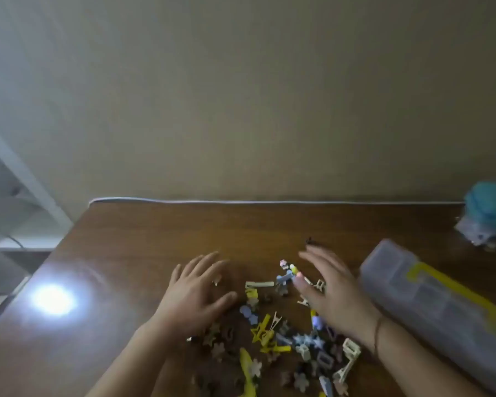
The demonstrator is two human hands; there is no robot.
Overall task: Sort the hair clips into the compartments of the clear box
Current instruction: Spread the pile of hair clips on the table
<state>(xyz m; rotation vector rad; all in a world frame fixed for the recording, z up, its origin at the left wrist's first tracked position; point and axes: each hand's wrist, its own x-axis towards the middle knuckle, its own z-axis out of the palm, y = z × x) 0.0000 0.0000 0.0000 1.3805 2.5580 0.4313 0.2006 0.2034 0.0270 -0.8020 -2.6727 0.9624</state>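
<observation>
A heap of small hair clips [281,336] in yellow, blue, cream and brown lies on the brown table [155,239] near its front. My left hand [196,293] lies flat with spread fingers at the heap's left edge and holds nothing. My right hand [330,290] is spread, palm down, over the heap's right side, covering some clips. The clear box [441,308], lid closed with a yellow latch, lies slanted to the right of my right hand.
A teal-lidded container [490,207] on a clear bag sits at the table's far right by the wall. A white cable [241,201] runs along the table's back edge. A lamp glare [52,299] shines at the left. White shelving [17,196] stands beyond the left edge.
</observation>
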